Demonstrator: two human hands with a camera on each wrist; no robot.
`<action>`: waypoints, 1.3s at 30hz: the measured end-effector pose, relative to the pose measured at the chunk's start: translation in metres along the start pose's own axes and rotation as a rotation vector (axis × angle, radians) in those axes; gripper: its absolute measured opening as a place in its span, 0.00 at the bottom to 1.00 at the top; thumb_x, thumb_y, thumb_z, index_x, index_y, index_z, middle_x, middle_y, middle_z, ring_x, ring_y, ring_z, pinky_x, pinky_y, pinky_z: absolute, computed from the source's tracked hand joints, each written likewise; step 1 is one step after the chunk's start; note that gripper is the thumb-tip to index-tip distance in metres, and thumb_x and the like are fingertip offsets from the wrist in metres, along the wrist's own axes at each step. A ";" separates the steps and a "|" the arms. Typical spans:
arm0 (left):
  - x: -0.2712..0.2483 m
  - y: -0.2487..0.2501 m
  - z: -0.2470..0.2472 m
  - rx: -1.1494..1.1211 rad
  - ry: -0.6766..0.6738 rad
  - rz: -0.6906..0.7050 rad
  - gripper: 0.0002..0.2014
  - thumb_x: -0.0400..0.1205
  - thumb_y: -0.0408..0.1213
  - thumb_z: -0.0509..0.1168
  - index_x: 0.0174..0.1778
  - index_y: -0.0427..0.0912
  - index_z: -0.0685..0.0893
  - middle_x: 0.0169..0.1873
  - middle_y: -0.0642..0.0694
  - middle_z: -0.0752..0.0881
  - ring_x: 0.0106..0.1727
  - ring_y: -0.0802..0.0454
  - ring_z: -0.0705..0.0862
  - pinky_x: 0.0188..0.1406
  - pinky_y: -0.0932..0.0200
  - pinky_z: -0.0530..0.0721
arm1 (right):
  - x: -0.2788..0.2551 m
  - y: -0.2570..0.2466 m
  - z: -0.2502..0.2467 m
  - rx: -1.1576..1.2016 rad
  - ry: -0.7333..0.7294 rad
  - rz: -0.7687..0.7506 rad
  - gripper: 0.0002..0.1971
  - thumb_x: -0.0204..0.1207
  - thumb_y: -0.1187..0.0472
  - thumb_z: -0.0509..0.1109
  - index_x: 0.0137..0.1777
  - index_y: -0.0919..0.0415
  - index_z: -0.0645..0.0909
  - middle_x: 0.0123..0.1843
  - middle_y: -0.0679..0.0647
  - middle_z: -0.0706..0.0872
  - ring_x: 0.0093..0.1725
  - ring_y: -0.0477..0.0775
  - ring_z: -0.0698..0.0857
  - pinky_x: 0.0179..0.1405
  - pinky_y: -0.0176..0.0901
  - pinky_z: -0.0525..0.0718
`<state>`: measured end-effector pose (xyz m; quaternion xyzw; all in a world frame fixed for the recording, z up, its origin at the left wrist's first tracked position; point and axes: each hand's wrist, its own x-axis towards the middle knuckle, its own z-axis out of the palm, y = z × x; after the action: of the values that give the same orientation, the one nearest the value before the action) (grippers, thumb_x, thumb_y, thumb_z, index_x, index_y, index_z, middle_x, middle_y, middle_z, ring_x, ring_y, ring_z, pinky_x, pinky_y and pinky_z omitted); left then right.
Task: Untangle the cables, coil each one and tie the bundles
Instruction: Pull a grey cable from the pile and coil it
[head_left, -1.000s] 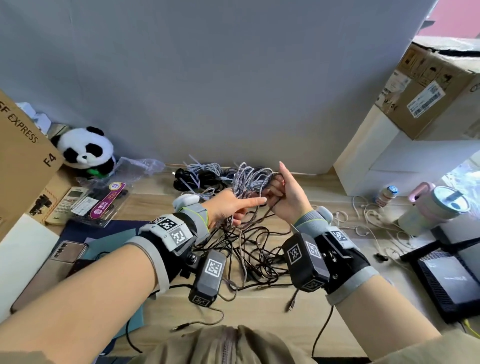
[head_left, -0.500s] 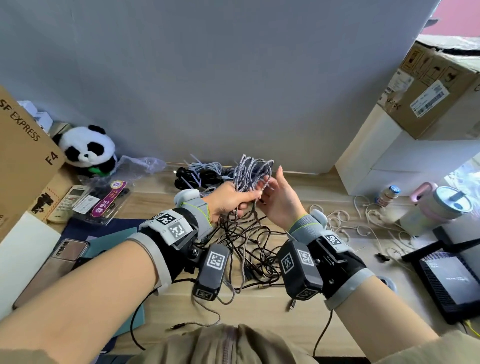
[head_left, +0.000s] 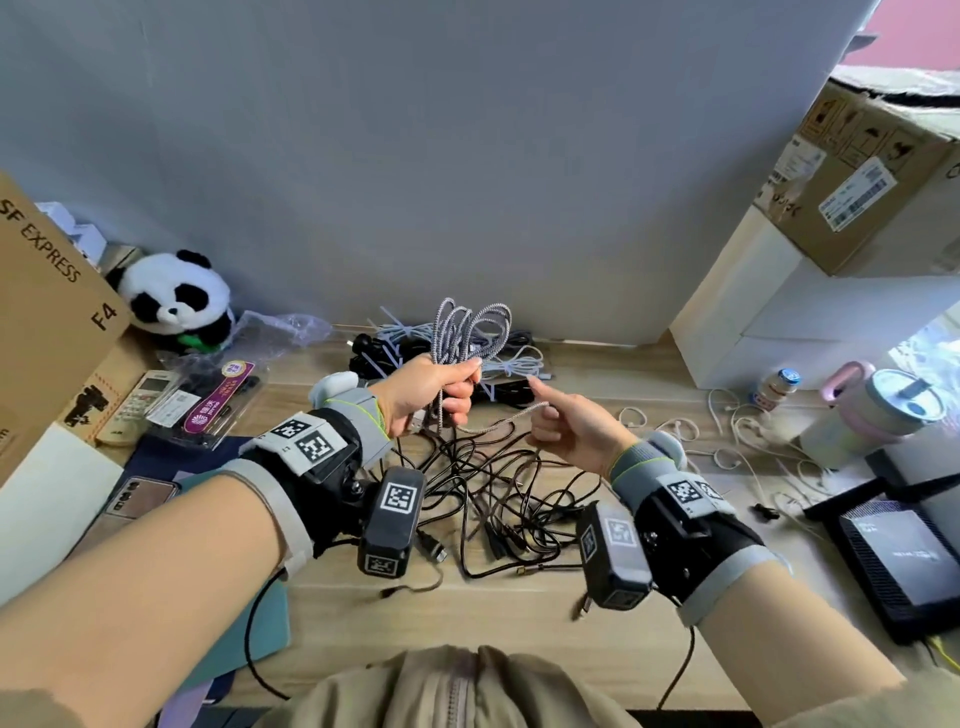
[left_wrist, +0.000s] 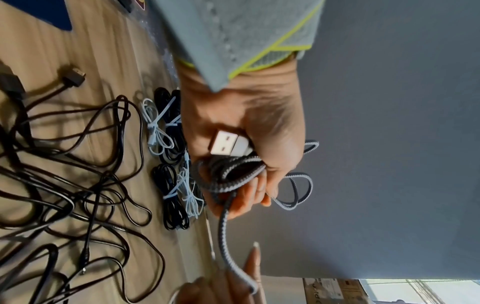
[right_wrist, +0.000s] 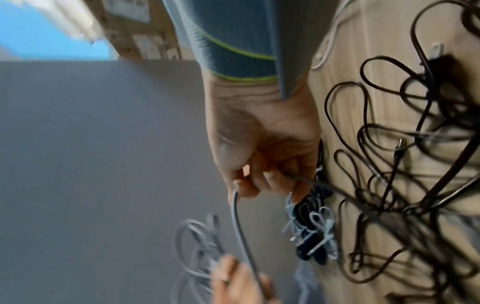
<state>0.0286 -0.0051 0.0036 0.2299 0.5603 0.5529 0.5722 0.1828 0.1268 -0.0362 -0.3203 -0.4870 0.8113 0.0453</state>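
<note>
Nearest the person, a loose tangle of black cables sprawls on the wooden desk between the two wrists, several plugs lying free at its near edge. Above it, both hands are raised off the desk. The left hand is closed in a fist round a grey-and-white braided cable; the coiled loops stand up out of the top of the fist, and the left wrist view shows the cable's white USB plug tucked against the palm with the loops bunched under the curled fingers. One free strand leaves the bottom of the fist and runs across the gap to the right hand, which pinches it between thumb and curled fingers while the index finger points up and leftward. The two hands are near each other but not touching, joined only by that strand. Beyond the hands, by the grey wall, lie tied bundles of black and white cables. A panda plush sits far left.
</note>
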 end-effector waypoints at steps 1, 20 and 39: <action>0.000 -0.002 -0.001 0.031 0.003 -0.018 0.14 0.87 0.39 0.55 0.36 0.40 0.74 0.20 0.52 0.65 0.17 0.59 0.65 0.19 0.64 0.73 | 0.000 -0.004 0.000 0.036 -0.011 -0.011 0.23 0.74 0.46 0.66 0.22 0.53 0.66 0.22 0.46 0.61 0.19 0.45 0.62 0.38 0.41 0.71; 0.004 -0.011 0.032 0.328 0.109 0.048 0.10 0.78 0.31 0.71 0.35 0.41 0.76 0.22 0.49 0.65 0.16 0.59 0.61 0.12 0.68 0.60 | -0.004 -0.043 0.043 0.555 0.088 -0.171 0.19 0.84 0.51 0.62 0.31 0.59 0.72 0.21 0.48 0.75 0.19 0.46 0.76 0.22 0.34 0.80; 0.000 -0.002 0.017 0.136 0.224 0.075 0.11 0.83 0.37 0.65 0.35 0.36 0.82 0.27 0.43 0.76 0.17 0.55 0.76 0.16 0.66 0.77 | 0.015 0.003 0.011 -0.443 0.154 0.280 0.35 0.77 0.30 0.55 0.31 0.60 0.86 0.41 0.53 0.92 0.43 0.53 0.85 0.52 0.45 0.76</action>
<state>0.0445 0.0000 0.0065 0.2255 0.6479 0.5569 0.4681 0.1659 0.1229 -0.0419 -0.4474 -0.5987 0.6565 -0.1017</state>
